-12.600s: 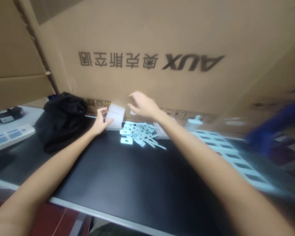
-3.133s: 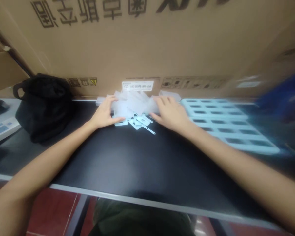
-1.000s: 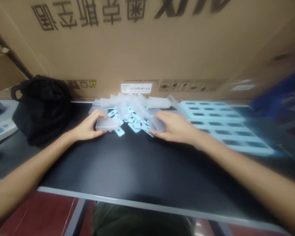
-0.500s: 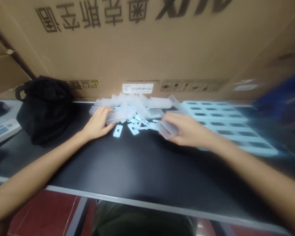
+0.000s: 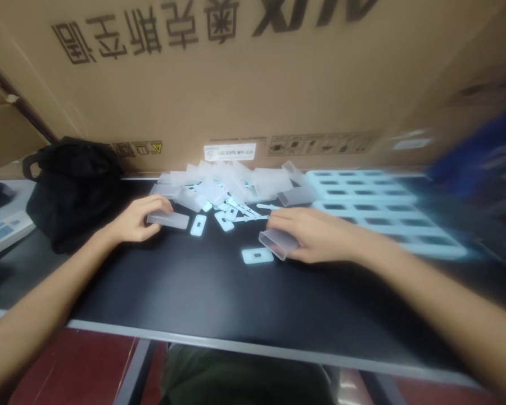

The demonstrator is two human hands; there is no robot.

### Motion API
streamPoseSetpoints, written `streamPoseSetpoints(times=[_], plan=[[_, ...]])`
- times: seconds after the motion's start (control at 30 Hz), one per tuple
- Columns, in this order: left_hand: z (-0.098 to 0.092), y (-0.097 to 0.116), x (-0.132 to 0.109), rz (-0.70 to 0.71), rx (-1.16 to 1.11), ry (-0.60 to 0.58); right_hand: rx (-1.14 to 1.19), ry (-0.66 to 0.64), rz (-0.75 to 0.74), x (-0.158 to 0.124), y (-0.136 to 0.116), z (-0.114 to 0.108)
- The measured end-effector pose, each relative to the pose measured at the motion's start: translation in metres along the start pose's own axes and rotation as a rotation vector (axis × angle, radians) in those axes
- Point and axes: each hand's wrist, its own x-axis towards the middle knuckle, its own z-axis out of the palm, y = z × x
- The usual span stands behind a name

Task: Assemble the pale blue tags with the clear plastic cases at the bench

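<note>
My left hand [image 5: 141, 218] grips the end of a translucent plastic sleeve [image 5: 171, 220] between thumb and fingers, low over the black tabletop. Another frosted sleeve [image 5: 278, 243], its open end facing left, is held in my right hand [image 5: 316, 233]. Just left of that sleeve lies a flat pale-blue plate [image 5: 257, 256] with a small rectangular hole. Between and beyond my hands spreads a heap of frosted sleeves [image 5: 272, 183]. More holed plates [image 5: 198, 225] and thin pale-blue strips [image 5: 247, 211] lie along its near side.
Pale-blue trays with rectangular slots [image 5: 362, 194] lie to the right. A black bag [image 5: 73, 197] stands at the left, beside a white device with blue keys [image 5: 8, 233]. A large cardboard box [image 5: 253, 95] walls off the back. The table's grey front edge [image 5: 236, 346] runs across below.
My left hand has drawn a sleeve leftward from the heap. My right hand has come slightly nearer with its sleeve, and a holed plate now lies beside it on the table.
</note>
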Motion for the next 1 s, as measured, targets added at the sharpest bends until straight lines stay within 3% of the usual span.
streamPoseSetpoints(times=[0.17,0.47,0.67,0.8,1.0], plan=[[0.002,-0.004,0.004,-0.035,0.093,-0.11,-0.093,0.01,-0.027,0.001,-0.002,0.0],[0.014,0.011,0.015,-0.034,0.165,-0.154,-0.213,0.105,-0.005,0.0,0.007,0.009],[0.023,0.016,0.022,-0.013,0.283,-0.034,-0.284,0.184,0.108,0.004,0.016,0.021],[0.027,0.034,0.027,0.084,0.295,0.005,-0.302,0.191,0.187,0.009,0.013,0.024],[0.044,0.069,0.041,0.265,0.31,-0.125,-0.242,0.189,0.148,0.013,0.008,0.026]])
